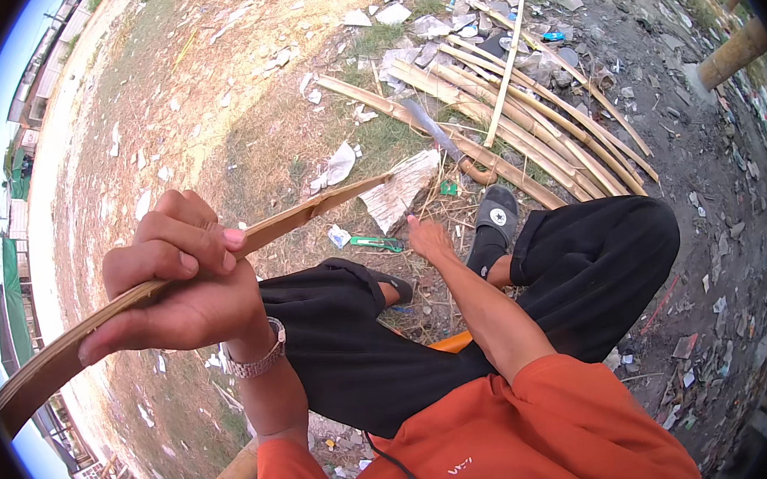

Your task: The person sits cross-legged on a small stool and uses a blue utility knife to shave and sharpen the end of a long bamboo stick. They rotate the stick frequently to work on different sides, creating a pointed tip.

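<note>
My left hand [181, 275] is closed around a long split bamboo strip [317, 207], which slants from the lower left up toward a pale, rough wooden block [404, 187] on the ground. The strip's far end lies over the block's upper part. Low beside the block, my right hand [432, 238] is closed with the thumb upward; a small dark tip shows by it, but what it grips cannot be made out. A green box cutter [377, 244] lies left of that hand. Beyond the block, a machete [431, 128] with a curved brown handle rests against the bamboo.
Several split bamboo strips [519, 123] lie piled at the far right of my feet. My dark shoe [496, 220] stands close to the block. Broken tile pieces [393, 14] and litter are strewn over the dirt. A thick bamboo post [737, 53] stands at the right.
</note>
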`<action>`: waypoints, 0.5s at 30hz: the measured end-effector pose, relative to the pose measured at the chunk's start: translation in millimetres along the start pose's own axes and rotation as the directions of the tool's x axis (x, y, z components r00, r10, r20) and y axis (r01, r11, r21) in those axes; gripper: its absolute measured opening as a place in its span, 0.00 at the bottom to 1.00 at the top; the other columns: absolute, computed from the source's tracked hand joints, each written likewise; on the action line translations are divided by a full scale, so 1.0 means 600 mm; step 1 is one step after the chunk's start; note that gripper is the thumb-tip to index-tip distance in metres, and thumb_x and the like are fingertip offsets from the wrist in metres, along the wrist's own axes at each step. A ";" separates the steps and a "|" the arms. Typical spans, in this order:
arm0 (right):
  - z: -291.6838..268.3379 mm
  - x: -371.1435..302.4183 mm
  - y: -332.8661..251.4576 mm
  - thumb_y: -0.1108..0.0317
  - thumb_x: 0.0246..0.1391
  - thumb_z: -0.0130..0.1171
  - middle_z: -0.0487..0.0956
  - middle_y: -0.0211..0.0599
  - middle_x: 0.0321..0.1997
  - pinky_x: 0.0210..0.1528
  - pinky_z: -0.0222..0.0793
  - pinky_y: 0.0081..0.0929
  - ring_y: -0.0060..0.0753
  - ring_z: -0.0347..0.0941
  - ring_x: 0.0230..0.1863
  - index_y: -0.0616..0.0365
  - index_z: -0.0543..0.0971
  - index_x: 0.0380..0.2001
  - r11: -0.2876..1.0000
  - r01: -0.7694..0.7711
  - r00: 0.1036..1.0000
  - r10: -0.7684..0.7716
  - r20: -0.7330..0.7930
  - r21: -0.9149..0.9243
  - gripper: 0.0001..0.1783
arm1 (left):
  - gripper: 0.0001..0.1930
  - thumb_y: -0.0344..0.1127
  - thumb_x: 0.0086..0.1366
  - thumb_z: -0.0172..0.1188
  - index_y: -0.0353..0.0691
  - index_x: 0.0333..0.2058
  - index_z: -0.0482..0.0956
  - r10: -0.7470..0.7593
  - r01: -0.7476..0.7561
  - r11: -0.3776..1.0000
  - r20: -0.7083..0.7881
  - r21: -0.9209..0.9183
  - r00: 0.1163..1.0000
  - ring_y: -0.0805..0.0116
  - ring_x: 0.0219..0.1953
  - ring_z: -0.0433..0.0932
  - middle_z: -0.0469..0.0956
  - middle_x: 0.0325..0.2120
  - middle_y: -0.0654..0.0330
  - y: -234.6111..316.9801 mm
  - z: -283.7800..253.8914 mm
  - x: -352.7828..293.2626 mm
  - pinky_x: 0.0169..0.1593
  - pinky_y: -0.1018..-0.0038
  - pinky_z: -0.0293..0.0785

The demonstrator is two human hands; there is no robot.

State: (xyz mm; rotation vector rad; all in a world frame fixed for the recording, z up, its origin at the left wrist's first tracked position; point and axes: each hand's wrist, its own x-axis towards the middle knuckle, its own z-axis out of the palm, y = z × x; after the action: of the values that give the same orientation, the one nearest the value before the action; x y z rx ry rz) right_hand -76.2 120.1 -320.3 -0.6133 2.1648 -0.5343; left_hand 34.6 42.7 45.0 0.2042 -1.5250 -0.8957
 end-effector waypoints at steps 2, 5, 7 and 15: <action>0.009 -0.010 0.020 0.44 0.60 0.31 0.74 0.66 0.39 0.51 0.61 0.52 0.66 0.69 0.44 0.69 0.77 0.36 1.000 -0.009 1.000 0.009 -0.003 0.013 0.36 | 0.37 0.73 0.58 0.21 0.45 0.16 0.61 0.009 -0.009 1.000 0.002 -0.015 1.000 0.74 0.09 0.54 0.58 0.05 0.63 -0.004 -0.013 0.004 0.17 0.81 0.51; -0.007 -0.012 -0.008 0.43 0.60 0.32 0.75 0.64 0.33 0.45 0.62 0.51 0.64 0.71 0.40 0.66 0.77 0.32 0.985 0.128 0.988 -0.116 -0.100 0.117 0.34 | 0.36 0.73 0.58 0.23 0.45 0.16 0.61 0.006 -0.005 0.999 -0.026 0.048 1.000 0.75 0.09 0.53 0.57 0.05 0.64 -0.005 -0.017 0.016 0.18 0.80 0.51; -0.021 -0.024 -0.046 0.42 0.59 0.33 0.75 0.62 0.30 0.42 0.62 0.52 0.64 0.71 0.38 0.64 0.75 0.30 0.944 0.272 0.961 -0.257 -0.099 0.186 0.33 | 0.36 0.73 0.58 0.24 0.45 0.15 0.61 -0.007 0.007 0.999 -0.016 0.053 1.000 0.75 0.10 0.52 0.56 0.05 0.65 -0.008 -0.022 0.018 0.18 0.80 0.50; -0.049 -0.055 -0.116 0.41 0.59 0.31 0.74 0.62 0.26 0.40 0.60 0.53 0.66 0.69 0.34 0.65 0.73 0.23 0.879 0.337 0.938 -0.346 -0.037 0.336 0.36 | 0.35 0.74 0.57 0.27 0.46 0.14 0.60 -0.035 0.035 0.998 -0.012 0.053 0.999 0.76 0.10 0.52 0.55 0.05 0.66 0.002 -0.066 0.032 0.18 0.79 0.47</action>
State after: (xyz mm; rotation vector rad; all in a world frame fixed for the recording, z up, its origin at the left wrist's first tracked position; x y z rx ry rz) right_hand -64.1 89.3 -244.7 -0.8073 1.8842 -1.0591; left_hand 67.1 15.5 56.9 0.2747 -1.5403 -0.8811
